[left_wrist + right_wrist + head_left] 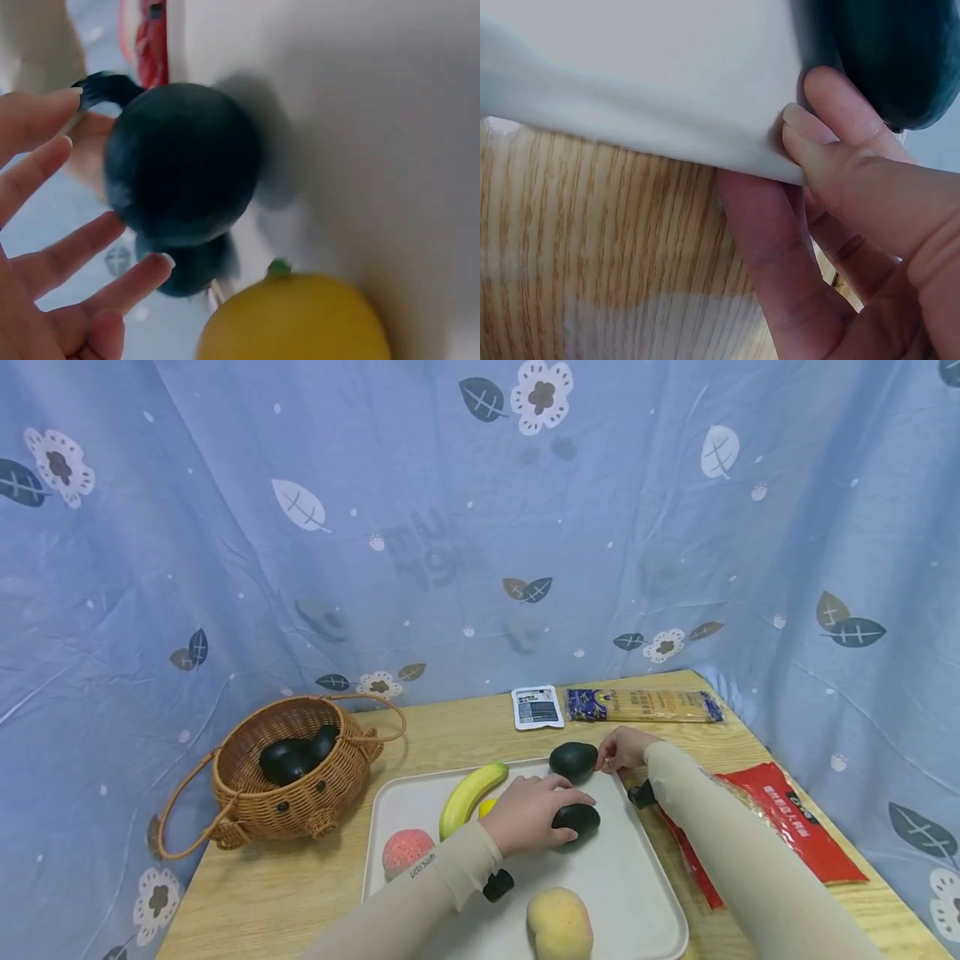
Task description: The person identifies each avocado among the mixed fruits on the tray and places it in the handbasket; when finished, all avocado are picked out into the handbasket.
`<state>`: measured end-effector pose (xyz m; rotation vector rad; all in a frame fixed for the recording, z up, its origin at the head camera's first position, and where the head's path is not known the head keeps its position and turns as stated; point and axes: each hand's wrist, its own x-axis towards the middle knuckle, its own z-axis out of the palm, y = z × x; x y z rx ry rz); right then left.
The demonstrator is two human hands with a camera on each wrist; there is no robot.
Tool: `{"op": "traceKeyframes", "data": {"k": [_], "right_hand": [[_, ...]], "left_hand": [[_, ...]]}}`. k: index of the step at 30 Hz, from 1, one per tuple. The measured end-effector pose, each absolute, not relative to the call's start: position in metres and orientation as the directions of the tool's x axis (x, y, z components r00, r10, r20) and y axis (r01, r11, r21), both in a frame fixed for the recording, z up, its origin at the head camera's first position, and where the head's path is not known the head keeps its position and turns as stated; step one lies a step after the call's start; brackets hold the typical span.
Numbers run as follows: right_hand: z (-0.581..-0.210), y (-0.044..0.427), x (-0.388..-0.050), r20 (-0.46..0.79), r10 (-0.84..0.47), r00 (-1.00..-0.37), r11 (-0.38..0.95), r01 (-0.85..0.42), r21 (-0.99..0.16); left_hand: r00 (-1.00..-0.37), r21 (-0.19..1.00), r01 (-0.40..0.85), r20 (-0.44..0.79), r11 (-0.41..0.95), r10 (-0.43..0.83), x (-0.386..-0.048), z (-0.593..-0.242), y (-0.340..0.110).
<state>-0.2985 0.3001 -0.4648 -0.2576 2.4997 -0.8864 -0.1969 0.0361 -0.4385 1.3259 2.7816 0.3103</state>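
Two dark green avocados lie on the white tray (622, 893). My left hand (534, 817) reaches over the nearer avocado (576, 821); in the left wrist view its fingers (82, 247) are spread and fairly straight beside that avocado (184, 161). At the tray's far right corner, my right hand (626, 749) pinches the rim (727, 142), thumb on top and a finger underneath. The farther avocado (573, 762) sits right beside those fingers. Partly hidden behind my left hand is a yellow fruit (292, 322) with a green stem nub.
A banana (468, 797), a pink pitted ball (407, 852) and a peach (560, 924) also lie on the tray. Left stands a wicker basket (330, 797) holding dark avocados (288, 762). Behind are a white packet (537, 707) and a noodle pack (645, 705); right, a red bag (806, 822).
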Motion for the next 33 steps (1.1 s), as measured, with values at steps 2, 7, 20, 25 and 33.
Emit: {"op": "traceKeyframes", "data": {"k": [2,7,20,25,33], "right_hand": [[-0.465,0.301,-0.300,-0.365,-0.326,-0.872,0.774,-0.025,-0.632],[-0.467,0.302,-0.302,-0.352,-0.339,-0.872,0.774,-0.046,-0.631],[-0.472,0.304,-0.305,-0.347,-0.329,-0.878,0.776,-0.042,-0.629],[-0.469,0.303,-0.304,-0.351,-0.322,-0.879,0.789,-0.044,-0.613],[-0.472,0.303,-0.305,-0.336,-0.325,-0.884,0.804,-0.072,-0.590]], "left_hand": [[-0.624,0.191,0.769,0.016,0.610,0.781,-0.197,-0.440,0.040],[-0.610,0.157,0.778,-0.044,0.608,0.791,-0.199,-0.449,0.049],[-0.617,0.201,0.757,-0.093,0.622,0.781,-0.195,-0.455,0.054],[-0.658,0.224,0.731,-0.015,0.644,0.752,-0.197,-0.448,0.048],[-0.747,0.377,0.643,0.120,0.666,0.654,-0.201,-0.418,0.021]]}}
